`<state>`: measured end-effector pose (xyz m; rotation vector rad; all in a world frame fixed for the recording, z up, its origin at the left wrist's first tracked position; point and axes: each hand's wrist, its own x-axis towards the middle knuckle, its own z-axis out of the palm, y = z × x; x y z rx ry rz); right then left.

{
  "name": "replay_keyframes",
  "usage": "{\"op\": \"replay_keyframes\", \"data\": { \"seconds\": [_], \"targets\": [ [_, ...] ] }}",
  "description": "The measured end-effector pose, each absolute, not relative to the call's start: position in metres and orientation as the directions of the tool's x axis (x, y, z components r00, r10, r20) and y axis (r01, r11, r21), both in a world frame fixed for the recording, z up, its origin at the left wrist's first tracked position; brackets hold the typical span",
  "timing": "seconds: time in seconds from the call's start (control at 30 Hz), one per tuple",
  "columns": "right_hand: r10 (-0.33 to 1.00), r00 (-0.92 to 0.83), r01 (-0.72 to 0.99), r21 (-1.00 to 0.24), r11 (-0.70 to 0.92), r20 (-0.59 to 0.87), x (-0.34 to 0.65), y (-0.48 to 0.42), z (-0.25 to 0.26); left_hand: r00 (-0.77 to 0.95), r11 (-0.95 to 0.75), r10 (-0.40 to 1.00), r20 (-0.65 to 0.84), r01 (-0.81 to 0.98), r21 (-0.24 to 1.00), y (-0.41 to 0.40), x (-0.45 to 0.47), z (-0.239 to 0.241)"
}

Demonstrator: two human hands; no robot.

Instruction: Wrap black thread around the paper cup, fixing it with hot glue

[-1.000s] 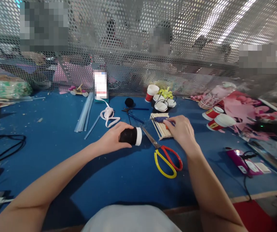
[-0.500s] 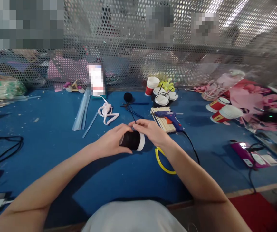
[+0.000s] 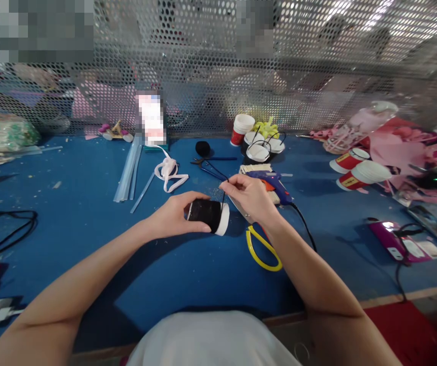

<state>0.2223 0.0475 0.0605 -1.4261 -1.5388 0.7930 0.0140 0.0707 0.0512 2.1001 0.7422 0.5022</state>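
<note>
A paper cup (image 3: 205, 213) wrapped in black, with a white rim, lies on its side in my left hand (image 3: 170, 216). My thumb is along its near side and my fingers are over the far side. My right hand (image 3: 252, 197) is raised to the right of the cup, thumb and forefinger pinching a thin black cord (image 3: 223, 195). One stretch of the cord runs down to the cup near its rim; another goes back toward a black ball of cord (image 3: 202, 148). Below my right wrist lie scissors with yellow handles (image 3: 262, 260).
A blue glue gun (image 3: 279, 185) rests on wooden sticks behind my right hand. White ribbon (image 3: 168, 170) and clear glue sticks (image 3: 129, 173) lie left of centre. Handled black cups (image 3: 258, 152) and red paper cups (image 3: 363, 175) stand or lie farther back. A phone (image 3: 152, 119) leans on the mesh.
My right hand has moved off the cup, up and to the right, drawing the cord with it. My left hand keeps its hold. More of the scissors shows.
</note>
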Motion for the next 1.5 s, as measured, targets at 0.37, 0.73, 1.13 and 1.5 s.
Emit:
{"op": "replay_keyframes", "data": {
  "seconds": [0.37,0.73,1.13,1.5],
  "targets": [
    [0.981,-0.002,0.557,-0.815,0.160,0.192,0.220,0.047,0.061,0.781,-0.625,0.589,0.208,0.276,0.730,0.070,0.013,0.054],
    [0.991,-0.062,0.526,-0.840,0.133,0.117,0.220,0.046,0.058,0.777,-0.755,0.519,0.356,0.221,0.617,0.072,0.013,0.050],
    [0.991,-0.055,0.540,-0.831,0.133,0.123,0.218,0.045,0.060,0.770,-0.834,0.445,0.458,0.170,0.525,0.072,0.014,0.044],
    [0.988,-0.079,0.556,-0.817,0.156,0.134,0.220,0.046,0.058,0.756,-0.810,0.469,0.457,0.163,0.563,0.073,0.014,0.041]
  ]
}}
